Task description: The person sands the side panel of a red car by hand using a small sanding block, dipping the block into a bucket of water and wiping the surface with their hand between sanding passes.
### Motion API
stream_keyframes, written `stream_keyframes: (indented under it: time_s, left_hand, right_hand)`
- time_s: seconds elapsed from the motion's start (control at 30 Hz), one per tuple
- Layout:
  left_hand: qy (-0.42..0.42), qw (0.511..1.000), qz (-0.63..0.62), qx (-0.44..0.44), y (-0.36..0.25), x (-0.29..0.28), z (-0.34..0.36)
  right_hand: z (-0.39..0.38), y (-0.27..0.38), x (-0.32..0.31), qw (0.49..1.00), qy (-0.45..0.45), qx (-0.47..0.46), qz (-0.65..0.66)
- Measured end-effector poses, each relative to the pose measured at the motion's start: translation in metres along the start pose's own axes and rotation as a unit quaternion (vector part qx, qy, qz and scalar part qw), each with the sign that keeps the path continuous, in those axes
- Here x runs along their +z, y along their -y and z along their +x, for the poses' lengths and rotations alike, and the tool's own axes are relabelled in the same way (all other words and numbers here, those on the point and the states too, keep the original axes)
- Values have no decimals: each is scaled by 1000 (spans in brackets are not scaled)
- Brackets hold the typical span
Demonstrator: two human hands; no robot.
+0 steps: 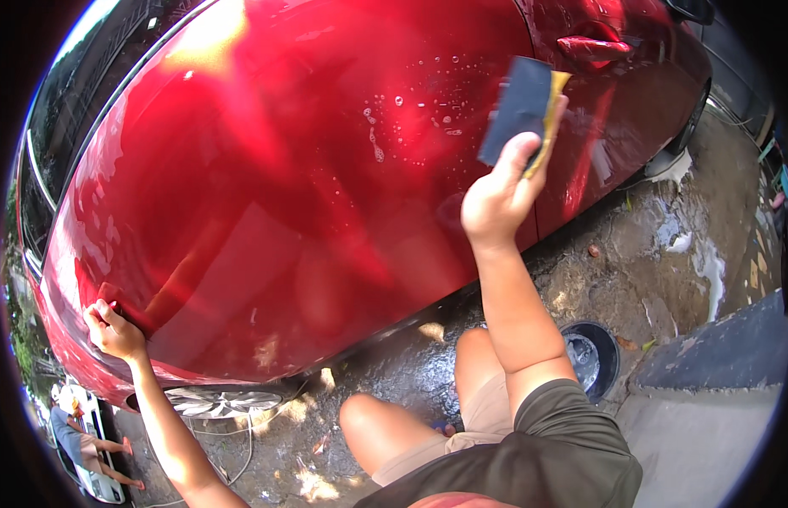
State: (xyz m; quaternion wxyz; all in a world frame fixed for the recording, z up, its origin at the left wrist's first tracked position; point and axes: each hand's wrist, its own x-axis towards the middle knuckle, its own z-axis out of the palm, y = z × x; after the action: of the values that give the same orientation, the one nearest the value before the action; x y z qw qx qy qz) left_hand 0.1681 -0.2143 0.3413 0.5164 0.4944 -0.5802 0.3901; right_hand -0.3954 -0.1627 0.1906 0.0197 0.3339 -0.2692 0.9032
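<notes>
Far person: at the lower left edge, another person [68,432] in a dark top and light shorts, beside a white car [99,457].
Left hand: the person's left hand [119,334], at the lower left of the bodywork; fingers curled together, cannot tell whether on anything.
Wheel: one wheel [220,401], silver-spoked, under the body edge.
Red car [309,195]: one, glossy, curved, filling the upper middle.
Droplets [399,101]: scattered, whitish, on the red panel.
Right hand: the person's right hand [502,201], raised before the car; fingers clamped on the sponge, thumb on its dark face.
Sponge [514,106]: one flat block, dark and yellow, tilted, right of the droplets; contact with the panel cannot be told.
Door handle [593,49]: red, beyond the sponge.
Bucket [611,356]: one, dark, round, on wet ground [614,279] beside the right forearm.
Foam [710,271]: white patch, ground, far right.
</notes>
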Motion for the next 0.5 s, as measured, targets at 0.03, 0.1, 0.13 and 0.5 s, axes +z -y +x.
stream_keyframes:
  time_s: [0.03,0.1,0.13,0.5]
  left_hand:
    - [-2,1000,1,0,0,0,-1]
    - [0,1000,-4,-2,-4,3,-3]
    - [3,1000,-9,-6,-7,7,-6]
    - [2,999,29,36,-3,0,2]
  right_hand:
    - [18,0,-12,988,-54,-79,-124]
    - [53,-10,-29,933,-42,-181,-309]
    - [62,-21,-25,904,-5,-207,-374]
    - [18,-19,45,842,281,-264,-378]
